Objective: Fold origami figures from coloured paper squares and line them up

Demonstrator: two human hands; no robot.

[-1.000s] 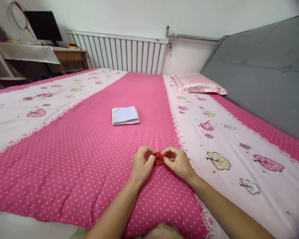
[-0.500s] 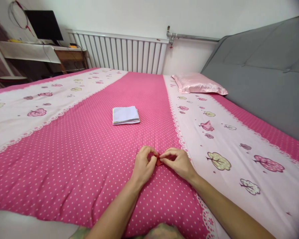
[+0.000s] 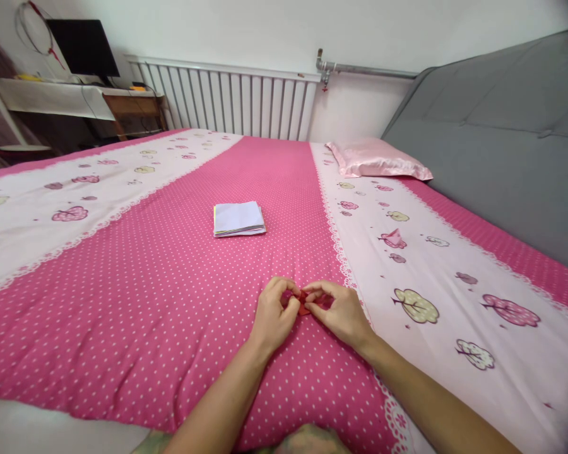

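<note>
A small folded piece of red paper point(image 3: 304, 302) lies on the pink dotted bedspread point(image 3: 170, 296) in front of me. My left hand point(image 3: 275, 315) pinches its left side, fingers curled closed. From the right, my right hand point(image 3: 341, 312) pinches the other side with thumb and forefinger. Both hands rest on the bed and hide most of the red paper. A stack of coloured paper sheets point(image 3: 239, 219), white on top, lies farther away near the middle of the bed.
A small pink folded paper figure point(image 3: 392, 238) sits on the pale strip at right. A pink satin pillow point(image 3: 376, 159) lies by the grey headboard point(image 3: 502, 139). Behind the bed are a white radiator point(image 3: 231, 101) and a desk with a monitor point(image 3: 82, 47).
My fingers have closed in tighter on the red paper, so less of it shows than a second ago. Both hands stay in the same spot.
</note>
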